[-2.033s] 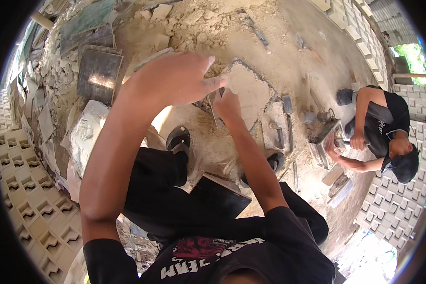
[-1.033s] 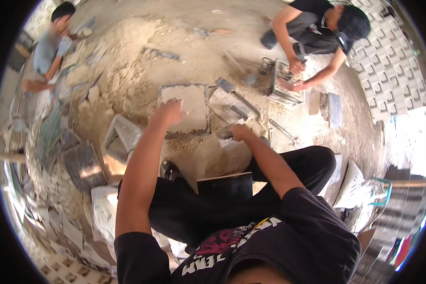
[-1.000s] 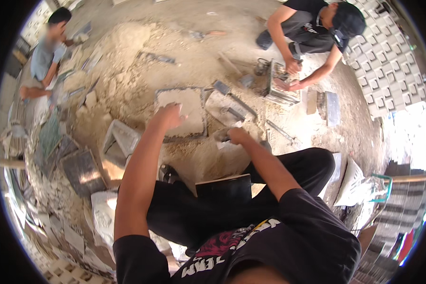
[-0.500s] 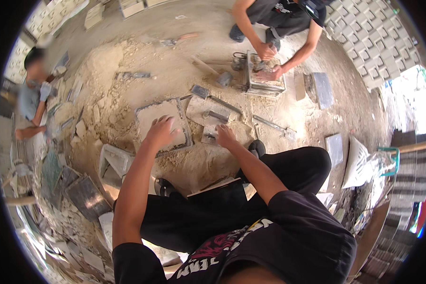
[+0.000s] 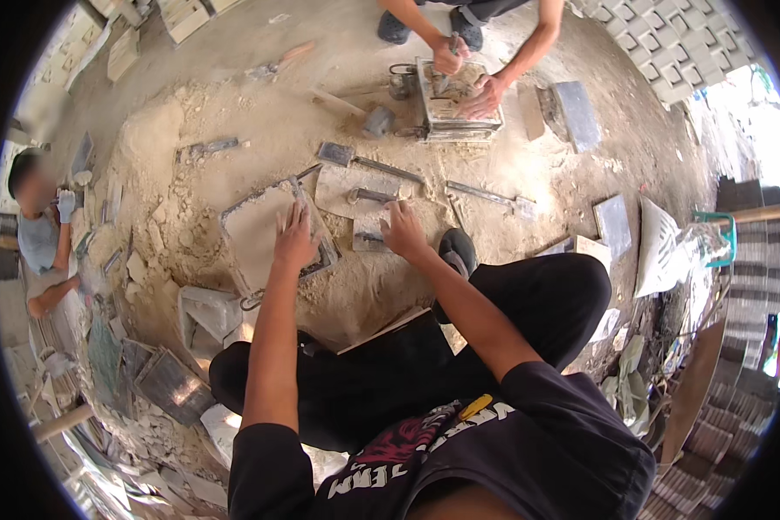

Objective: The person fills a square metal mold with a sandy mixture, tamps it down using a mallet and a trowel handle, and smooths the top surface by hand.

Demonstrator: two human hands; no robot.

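Observation:
My left hand [image 5: 295,238] lies flat, fingers stretched out, on pale powdery material that fills a square metal-edged mould [image 5: 250,245]. The mould sits on the sandy ground in front of me. My right hand [image 5: 403,229] is just right of a small metal trowel plate [image 5: 369,234], fingers bent but apart. Its fingertips come close to the dark handle of a larger trowel [image 5: 375,196], which lies beyond on a pale sandy patch. Whether the fingertips touch either tool, I cannot tell. A dark block-headed tool [image 5: 335,154] lies past the mould's far right corner.
Ahead, a co-worker's hands [image 5: 465,82] work with a tool over another boxed mould [image 5: 459,132]. A mallet [image 5: 376,121] and a long metal bar [image 5: 485,193] lie nearby. At left, another person [image 5: 43,225] sits by rubble. A white sack [image 5: 656,247] stands at right.
My view has shifted, so the ground things sit further left and higher. My left hand has settled flat on the powder. My right hand remains by the small trowel plate.

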